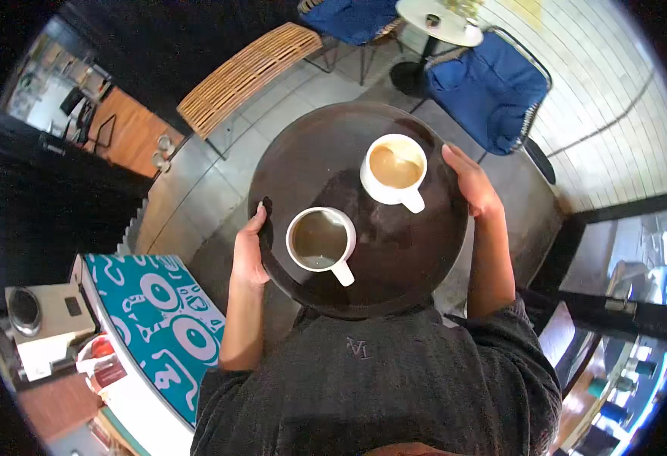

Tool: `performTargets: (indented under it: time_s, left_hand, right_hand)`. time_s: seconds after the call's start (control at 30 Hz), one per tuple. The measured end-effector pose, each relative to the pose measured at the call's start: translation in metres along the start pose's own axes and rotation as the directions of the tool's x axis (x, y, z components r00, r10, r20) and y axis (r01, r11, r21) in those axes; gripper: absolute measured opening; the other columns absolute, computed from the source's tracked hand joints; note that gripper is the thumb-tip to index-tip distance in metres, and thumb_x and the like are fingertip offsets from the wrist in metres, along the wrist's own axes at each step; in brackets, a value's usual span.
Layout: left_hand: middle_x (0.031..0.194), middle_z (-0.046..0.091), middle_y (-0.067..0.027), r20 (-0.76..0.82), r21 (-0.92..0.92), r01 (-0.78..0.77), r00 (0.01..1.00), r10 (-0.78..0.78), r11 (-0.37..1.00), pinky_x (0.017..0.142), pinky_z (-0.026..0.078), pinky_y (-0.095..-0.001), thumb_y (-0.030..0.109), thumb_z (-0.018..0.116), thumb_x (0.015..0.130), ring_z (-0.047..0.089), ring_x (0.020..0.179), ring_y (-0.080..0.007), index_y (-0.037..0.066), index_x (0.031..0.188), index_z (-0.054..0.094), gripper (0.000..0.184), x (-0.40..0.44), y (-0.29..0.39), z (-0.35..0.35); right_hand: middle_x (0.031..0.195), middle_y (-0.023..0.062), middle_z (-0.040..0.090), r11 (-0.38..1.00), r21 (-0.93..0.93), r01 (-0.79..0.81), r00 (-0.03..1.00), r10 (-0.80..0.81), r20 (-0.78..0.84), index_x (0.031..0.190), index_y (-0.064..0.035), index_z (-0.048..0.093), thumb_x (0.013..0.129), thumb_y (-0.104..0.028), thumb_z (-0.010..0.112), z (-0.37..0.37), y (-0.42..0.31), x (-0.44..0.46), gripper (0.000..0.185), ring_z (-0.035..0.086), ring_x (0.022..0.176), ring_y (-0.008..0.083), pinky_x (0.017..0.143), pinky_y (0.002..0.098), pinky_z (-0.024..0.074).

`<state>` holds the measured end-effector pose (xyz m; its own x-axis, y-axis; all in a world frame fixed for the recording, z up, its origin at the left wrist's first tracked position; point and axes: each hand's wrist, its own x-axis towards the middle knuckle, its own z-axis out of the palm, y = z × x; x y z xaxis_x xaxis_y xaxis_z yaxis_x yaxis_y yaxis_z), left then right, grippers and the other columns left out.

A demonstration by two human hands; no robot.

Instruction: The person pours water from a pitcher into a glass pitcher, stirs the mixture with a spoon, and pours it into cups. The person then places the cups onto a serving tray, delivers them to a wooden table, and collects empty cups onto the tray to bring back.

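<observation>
A round dark brown tray (409, 258) is held level in front of my body, gripped at both sides. My left hand (249, 247) closes on its left rim with the thumb on top. On the right rim my right hand (470, 181) does the same; the fingers beneath the tray are hidden. Two white cups stand upright on it. The nearer white cup (321, 266), left of centre, holds a dark drink (319, 238). Farther back and to the right, the other white cup (380, 190) contains a milky light-brown coffee (394, 167).
Ahead is a slatted wooden bench (250, 72) by a dark wall. A blue cushioned chair (493, 87) and a small round white table (440, 24) stand beyond the tray. A teal patterned counter (158, 304) lies to my left, a glass door (622, 251) to my right.
</observation>
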<state>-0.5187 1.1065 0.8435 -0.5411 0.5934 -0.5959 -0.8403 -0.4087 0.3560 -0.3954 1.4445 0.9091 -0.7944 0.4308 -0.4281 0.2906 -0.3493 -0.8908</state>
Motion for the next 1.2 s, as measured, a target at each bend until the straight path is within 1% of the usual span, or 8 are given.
performTargets:
  time_s: [0.1, 0.23, 0.37, 0.43, 0.63, 0.7, 0.87, 1.2]
  left_hand:
    - [0.118, 0.062, -0.0188, 0.039, -0.079, -0.011, 0.999, 0.014, 0.997, 0.094, 0.05, -0.0462, 0.03, 0.047, 0.099, 0.062, 0.105, -0.0317, -0.002, 0.125, 0.051, 0.042, 0.008, 0.023, -0.025]
    - [0.122, 0.061, -0.0171, 0.003, -0.08, -0.112, 0.994, 0.113, 0.991, 0.095, 0.05, -0.0405, 0.03, 0.044, 0.1, 0.062, 0.107, -0.028, -0.002, 0.125, 0.053, 0.041, 0.028, 0.062, -0.039]
    - [0.125, 0.059, -0.0176, -0.084, -0.163, -0.343, 0.939, 0.334, 0.925, 0.097, 0.048, -0.0412, 0.041, 0.044, 0.099, 0.06, 0.111, -0.0289, -0.002, 0.128, 0.051, 0.052, 0.045, 0.109, -0.014]
    - [0.127, 0.057, -0.0184, 0.013, -0.278, -0.374, 0.92, 0.392, 0.885, 0.097, 0.047, -0.0424, 0.047, 0.044, 0.098, 0.058, 0.113, -0.0306, -0.003, 0.131, 0.047, 0.06, 0.064, 0.131, -0.027]
    - [0.131, 0.052, -0.0165, -0.281, -0.133, -0.772, 0.631, 0.723, 0.621, 0.1, 0.046, -0.0414, 0.049, 0.039, 0.099, 0.054, 0.118, -0.0288, -0.001, 0.132, 0.041, 0.06, 0.066, 0.169, -0.011]
    - [0.144, 0.04, -0.0133, -0.316, -0.064, -0.837, 0.533, 0.785, 0.543, 0.109, 0.035, -0.0416, 0.05, 0.036, 0.099, 0.04, 0.132, -0.0276, 0.002, 0.14, 0.035, 0.063, 0.069, 0.184, 0.0]
    - [0.154, 0.026, -0.0107, -0.279, -0.106, -0.917, 0.4, 0.873, 0.386, 0.115, 0.023, -0.0419, 0.054, 0.037, 0.097, 0.027, 0.14, -0.0277, 0.006, 0.151, 0.018, 0.074, 0.072, 0.229, -0.032]
    - [0.152, 0.029, -0.0115, -0.416, 0.059, -0.961, 0.222, 0.882, 0.27, 0.114, 0.024, -0.0404, 0.05, 0.041, 0.097, 0.03, 0.139, -0.027, 0.001, 0.148, 0.022, 0.074, 0.02, 0.397, -0.179]
  right_hand:
    - [0.12, 0.0077, 0.061, 0.996, -0.092, 0.007, 0.999, -0.012, -0.045, 0.128, 0.0021, 0.053, 0.1, -0.025, 0.048, 0.012, 0.039, 0.054, 0.039, 0.058, 0.106, 0.0149, 0.09, 0.0268, 0.0463]
    - [0.117, 0.0065, 0.062, 0.981, -0.128, 0.143, 0.985, -0.129, 0.112, 0.127, 0.0016, 0.055, 0.099, -0.024, 0.049, 0.035, 0.056, 0.122, 0.039, 0.056, 0.104, 0.0142, 0.092, 0.026, 0.0422]
    - [0.117, 0.0072, 0.061, 0.992, -0.099, 0.075, 0.983, -0.057, 0.172, 0.126, 0.0034, 0.055, 0.1, -0.022, 0.047, 0.089, 0.021, 0.18, 0.037, 0.055, 0.107, 0.0142, 0.094, 0.0263, 0.0406]
    - [0.12, 0.0079, 0.06, 0.986, -0.129, 0.106, 0.971, -0.075, 0.225, 0.127, 0.0042, 0.054, 0.1, -0.022, 0.048, 0.12, -0.003, 0.216, 0.038, 0.054, 0.109, 0.0143, 0.096, 0.0266, 0.0396]
    - [0.127, 0.0095, 0.057, 0.961, -0.213, 0.178, 0.959, -0.121, 0.256, 0.131, 0.0052, 0.05, 0.097, -0.027, 0.055, 0.216, -0.064, 0.312, 0.047, 0.05, 0.117, 0.0165, 0.101, 0.028, 0.0359]
    - [0.128, 0.0098, 0.056, 0.966, -0.198, 0.168, 0.948, -0.104, 0.299, 0.132, 0.0047, 0.05, 0.096, -0.028, 0.057, 0.25, -0.074, 0.344, 0.049, 0.049, 0.119, 0.0165, 0.101, 0.0274, 0.0352]
    - [0.134, 0.01, 0.052, 0.97, -0.155, 0.188, 0.895, -0.104, 0.434, 0.134, 0.0051, 0.047, 0.096, -0.025, 0.058, 0.359, -0.079, 0.382, 0.05, 0.046, 0.122, 0.0155, 0.105, 0.0264, 0.0311]
    - [0.136, 0.0113, 0.05, 0.922, -0.199, 0.331, 0.802, -0.164, 0.574, 0.134, 0.0075, 0.046, 0.098, -0.021, 0.054, 0.624, -0.014, 0.408, 0.046, 0.045, 0.125, 0.0175, 0.106, 0.0285, 0.0316]
